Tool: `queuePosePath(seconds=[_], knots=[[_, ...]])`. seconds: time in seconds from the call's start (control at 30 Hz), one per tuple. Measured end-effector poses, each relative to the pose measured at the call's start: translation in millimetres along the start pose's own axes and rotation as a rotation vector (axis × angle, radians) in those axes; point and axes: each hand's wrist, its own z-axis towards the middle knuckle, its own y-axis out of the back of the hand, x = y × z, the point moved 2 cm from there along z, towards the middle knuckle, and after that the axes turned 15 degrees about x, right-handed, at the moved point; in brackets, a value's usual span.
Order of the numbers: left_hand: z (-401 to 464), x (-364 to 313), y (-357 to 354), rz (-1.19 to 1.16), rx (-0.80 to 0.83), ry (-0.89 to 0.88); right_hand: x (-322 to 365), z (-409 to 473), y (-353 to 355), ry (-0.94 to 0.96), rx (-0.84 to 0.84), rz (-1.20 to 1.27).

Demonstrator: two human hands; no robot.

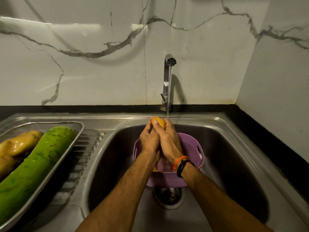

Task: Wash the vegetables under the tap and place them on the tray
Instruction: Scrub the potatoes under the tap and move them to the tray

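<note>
Both hands clasp a yellow-brown potato (pixel 160 122) under the running tap (pixel 169 64), above the sink basin. My left hand (pixel 149 139) wraps it from the left and my right hand (pixel 169 139) from the right; only the potato's top shows. Water falls in a thin stream onto my right fingers. Below my hands a purple plastic colander (pixel 192 148) stands in the basin, something orange-yellow just visible inside it by my left wrist. On the left drainboard a steel mesh tray (pixel 78 131) holds a long green gourd (pixel 36 164) and wet potatoes (pixel 18 144).
The steel sink basin (pixel 234 156) has its drain (pixel 168 196) in front of the colander. A black counter edge (pixel 267 139) runs along the right and back. A marble-patterned wall rises behind the tap and at the right.
</note>
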Motion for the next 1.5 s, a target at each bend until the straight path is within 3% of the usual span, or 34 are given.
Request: queuePosePath(seconds=[0.17,0.3,0.47,0.6,1.1,1.5], knots=[[-3.4,3.6,-4.6,-0.012,0.073,0.026,-2.3,10.3,5.7,-0.041,-0.040,0.114],[-3.9,1.9,-2.4,0.000,0.026,0.011,-4.0,-0.2,0.6,-0.017,-0.025,0.004],[-6.0,2.6,-6.5,-0.014,0.059,0.029,-3.7,9.9,6.5,-0.053,-0.048,0.092],[-5.9,-2.1,-1.9,0.020,0.043,0.014,-3.4,-0.7,-1.0,-0.036,-0.047,-0.034],[-9.0,-1.6,-6.8,0.028,0.057,0.032,4.1,-1.0,3.7,-0.034,-0.069,0.001],[-6.3,-3.9,-2.1,0.023,0.080,0.069,-4.0,-0.7,7.3,-0.021,0.010,-0.057]])
